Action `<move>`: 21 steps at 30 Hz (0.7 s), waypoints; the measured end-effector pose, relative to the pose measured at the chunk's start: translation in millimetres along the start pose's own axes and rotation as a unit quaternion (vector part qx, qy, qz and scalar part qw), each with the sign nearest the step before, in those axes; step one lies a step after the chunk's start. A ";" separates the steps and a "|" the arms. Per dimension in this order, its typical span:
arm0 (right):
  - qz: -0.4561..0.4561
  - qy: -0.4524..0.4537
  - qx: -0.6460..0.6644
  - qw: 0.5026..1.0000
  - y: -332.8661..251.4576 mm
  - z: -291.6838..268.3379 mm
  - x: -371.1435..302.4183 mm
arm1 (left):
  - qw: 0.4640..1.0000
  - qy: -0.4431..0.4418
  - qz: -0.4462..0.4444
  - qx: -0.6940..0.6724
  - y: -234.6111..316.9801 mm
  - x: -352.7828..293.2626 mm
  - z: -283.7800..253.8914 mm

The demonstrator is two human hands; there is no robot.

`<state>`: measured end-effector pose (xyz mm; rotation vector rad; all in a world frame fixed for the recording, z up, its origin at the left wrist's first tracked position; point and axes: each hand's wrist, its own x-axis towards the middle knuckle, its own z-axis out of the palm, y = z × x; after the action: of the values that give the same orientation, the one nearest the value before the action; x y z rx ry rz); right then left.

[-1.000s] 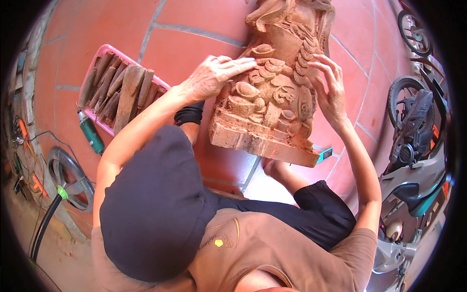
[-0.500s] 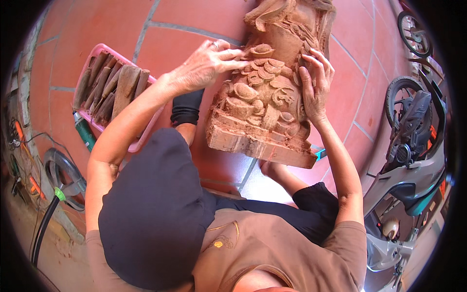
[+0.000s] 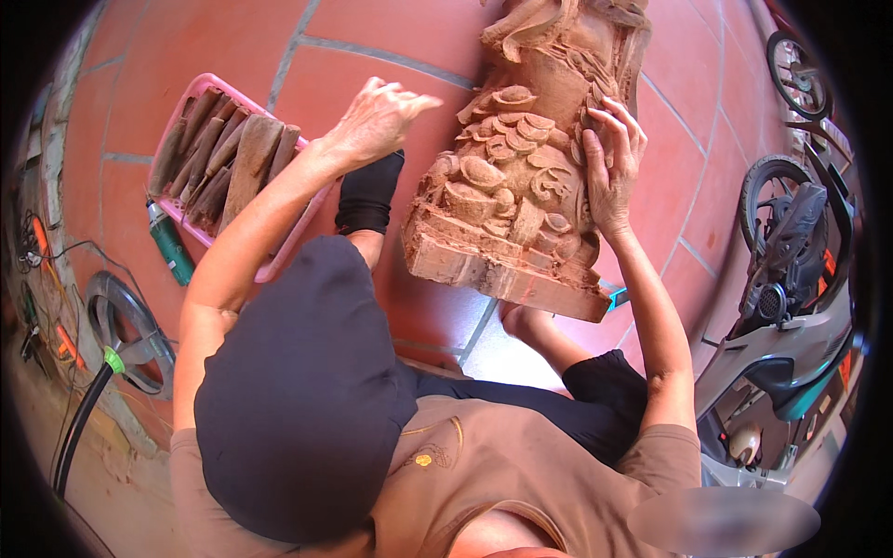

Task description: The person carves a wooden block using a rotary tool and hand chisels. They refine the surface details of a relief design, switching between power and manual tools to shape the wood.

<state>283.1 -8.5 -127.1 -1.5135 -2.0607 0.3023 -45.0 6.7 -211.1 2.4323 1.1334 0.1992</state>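
Observation:
A brown carved wooden sculpture (image 3: 521, 177) lies tilted on the floor in front of me, its blocky base toward me. Coin-like discs and rounded lumps stand out in relief, with reddish dust in the grooves. My right hand (image 3: 612, 172) rests on its right side, fingers apart and lying along the carved surface. Off to the sculpture's left, my left hand (image 3: 381, 121) is in the air, touching nothing. One finger points toward the carving and the others are partly bent; nothing shows in it.
Left of my raised knee, a pink basket (image 3: 312, 206) holds several wooden-handled tools (image 3: 223, 163). A green cylindrical tool (image 3: 169, 244) lies beside it. A wheel-like grey ring (image 3: 130, 335) and black hose (image 3: 82, 418) are farther left. A parked motorbike (image 3: 791, 307) stands at right on the red tiles (image 3: 391, 33).
My left hand has come off the sculpture and drawn back to the left, its fingers more bent. My right hand stays on the carving. The view has shifted slightly.

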 end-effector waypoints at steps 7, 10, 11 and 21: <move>-0.015 -0.004 -0.006 1.000 -0.4 2.7 4.1 | 0.957 0.202 0.113 -0.176 53.8 20.2 8.0; 0.009 0.000 0.011 1.000 -4.5 2.5 3.7 | 0.997 -0.015 -0.062 0.031 12.1 -1.2 17.9; 0.007 0.006 0.034 0.999 -7.0 0.5 3.1 | 0.998 0.007 -0.057 0.039 6.4 -6.8 15.1; -0.002 -0.029 -0.010 1.000 -16.9 -2.3 1.4 | 0.983 0.112 -0.095 -0.110 38.3 -20.0 10.4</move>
<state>270.5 -13.2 -116.6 -1.5277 -2.1176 0.3294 -28.3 -33.5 -201.9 2.1323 1.3539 0.5202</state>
